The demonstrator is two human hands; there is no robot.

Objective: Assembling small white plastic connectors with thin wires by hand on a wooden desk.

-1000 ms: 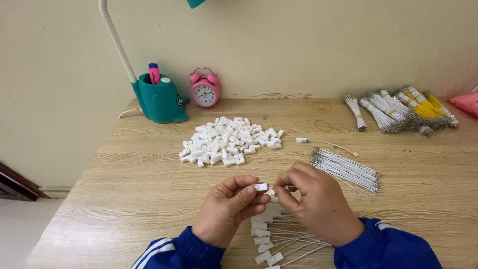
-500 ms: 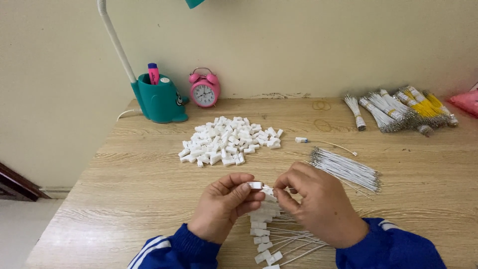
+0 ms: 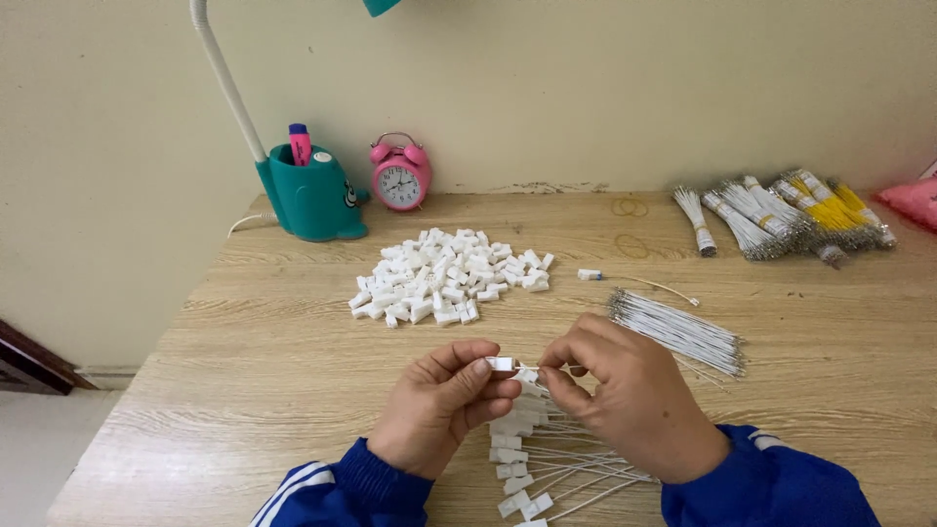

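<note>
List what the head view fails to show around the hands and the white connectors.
- Head view: the wire's tip, hidden between the right hand fingertips and the small white connector held by the left hand.
- Finished wired connectors: partly covered by both hands, cut off by the bottom edge.
- Lamp: head cut off by the top edge.
- Pink object: cropped at the right edge.
- Clock dial: too small to read.

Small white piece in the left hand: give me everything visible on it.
The small white connector is a blocky, rectangular piece that looks like moulded plastic, plain white, with no markings legible. It is pinched between thumb and fingertips of the left hand, held roughly level above the wooden table. The right hand pinches a thin white wire whose end meets the connector's right side; whether it is seated inside cannot be told. Fingers hide most of its faces.
</note>
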